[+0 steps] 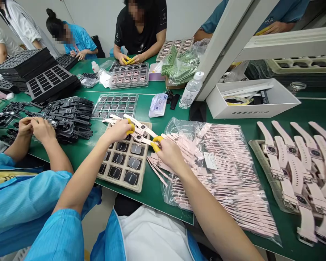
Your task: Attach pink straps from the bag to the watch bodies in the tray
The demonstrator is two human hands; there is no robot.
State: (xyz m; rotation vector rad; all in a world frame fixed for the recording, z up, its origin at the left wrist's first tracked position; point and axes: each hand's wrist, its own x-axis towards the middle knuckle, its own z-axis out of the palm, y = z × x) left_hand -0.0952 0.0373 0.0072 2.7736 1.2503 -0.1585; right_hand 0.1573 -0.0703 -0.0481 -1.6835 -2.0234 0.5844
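My left hand (118,130), with yellow finger covers, is closed on pale pink smartwatches. Two watch bodies show close together, a rear one (142,128) and a nearer one (138,137), with straps running out to both sides. From the right, my right hand (168,150), also in yellow finger covers, pinches the straps' other end. Which strap each finger grips is partly hidden. Below the watches lies a beige tray (138,188) of square dark watch faces. A clear bag of pink straps (225,166) lies beside my right hand.
Assembled pink watches (292,149) lie on a tray at right. Behind stand a white box (250,105), a bottle (191,90) and a clear tray (115,105). A neighbour's hands (39,128) work by black watches (70,116) at left. Another person (141,32) sits opposite.
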